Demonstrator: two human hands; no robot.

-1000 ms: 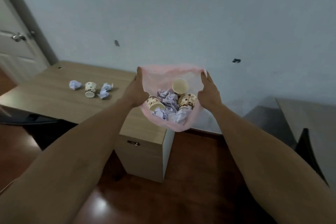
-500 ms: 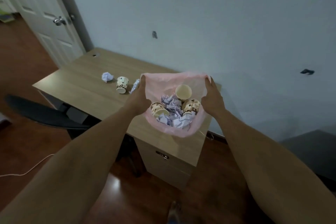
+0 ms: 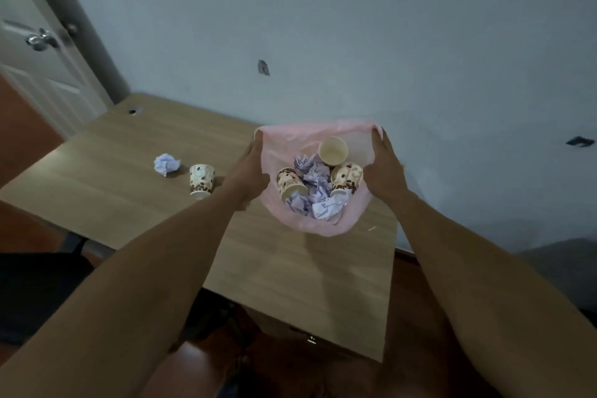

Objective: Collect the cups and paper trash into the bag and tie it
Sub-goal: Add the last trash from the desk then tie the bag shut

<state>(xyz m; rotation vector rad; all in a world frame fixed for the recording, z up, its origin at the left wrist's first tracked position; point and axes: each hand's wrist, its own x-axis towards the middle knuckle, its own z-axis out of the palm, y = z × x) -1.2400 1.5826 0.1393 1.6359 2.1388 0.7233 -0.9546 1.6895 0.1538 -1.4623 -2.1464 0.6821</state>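
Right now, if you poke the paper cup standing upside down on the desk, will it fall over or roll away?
Probably it tips easily: the paper cup looks thin and empty, so likely very light. It stands rim-down on the desk, its wider end, which should steady it a little. Once on its side, its tapered shape would likely roll it in a curve.

Single head view, looking forward-down over desk (image 3: 290, 268), close.

pink bag (image 3: 326, 226), bean-print cup (image 3: 201, 180), lilac paper (image 3: 166, 163)
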